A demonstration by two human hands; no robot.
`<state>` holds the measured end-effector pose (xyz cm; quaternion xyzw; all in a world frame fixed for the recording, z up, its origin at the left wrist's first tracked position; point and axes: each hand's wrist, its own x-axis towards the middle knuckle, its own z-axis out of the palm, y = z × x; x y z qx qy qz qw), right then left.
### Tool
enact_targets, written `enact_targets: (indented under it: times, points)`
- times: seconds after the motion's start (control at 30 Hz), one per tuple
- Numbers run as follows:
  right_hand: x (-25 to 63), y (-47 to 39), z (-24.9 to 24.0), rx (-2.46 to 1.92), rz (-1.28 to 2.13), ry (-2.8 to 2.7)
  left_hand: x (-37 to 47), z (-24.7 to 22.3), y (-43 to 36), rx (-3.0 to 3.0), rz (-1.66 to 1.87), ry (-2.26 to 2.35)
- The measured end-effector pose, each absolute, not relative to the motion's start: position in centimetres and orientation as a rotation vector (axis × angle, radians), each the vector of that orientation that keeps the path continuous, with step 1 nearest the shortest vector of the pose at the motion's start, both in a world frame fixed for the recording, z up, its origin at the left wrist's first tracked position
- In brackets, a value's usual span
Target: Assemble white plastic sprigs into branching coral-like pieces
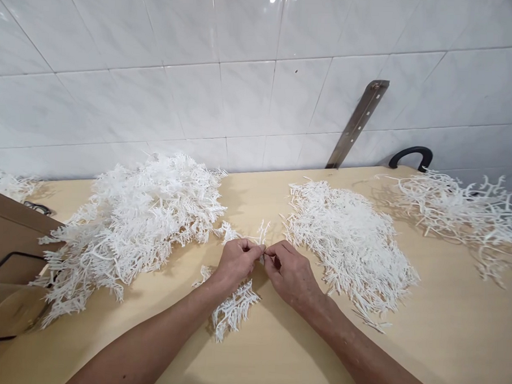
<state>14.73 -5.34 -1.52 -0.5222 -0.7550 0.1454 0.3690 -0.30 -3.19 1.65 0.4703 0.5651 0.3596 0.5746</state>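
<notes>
My left hand (240, 260) and my right hand (290, 268) meet over the middle of the table, fingertips pinched close together. Between them is a white branched plastic piece (263, 232), its small prongs standing up above the fingers. The part inside the pinch is mostly hidden. Beneath my left wrist lies a small cluster of white branched pieces (236, 310). To the left rises a large heap of white branched pieces (153, 210). On the right is a flatter pile of thin white sprigs (351, 241).
A tangle of bare white branching stems (463, 206) lies at the far right. A metal strip (358, 123) leans on the tiled wall, near a black curved handle (412, 153). A brown cardboard box (12, 232) stands at the left edge of the wooden table (445, 336).
</notes>
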Motion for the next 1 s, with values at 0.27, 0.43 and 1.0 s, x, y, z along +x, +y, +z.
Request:
enact_targets:
  times: [0.27,0.43,1.0]
  points:
    - [14.7,-4.8,-1.9,-1.479,0.465,-1.904,0.4,1.0,-3.7,1.413,0.971,1.467]
    - [14.6,-4.2,-1.7,-1.532,0.55,-1.815,0.6,0.0,-3.5,1.478,1.014,1.475]
    - [20.4,-3.0,-0.1,-1.786,0.392,-1.448,-0.5,1.2,-3.0,1.133,0.923,1.284]
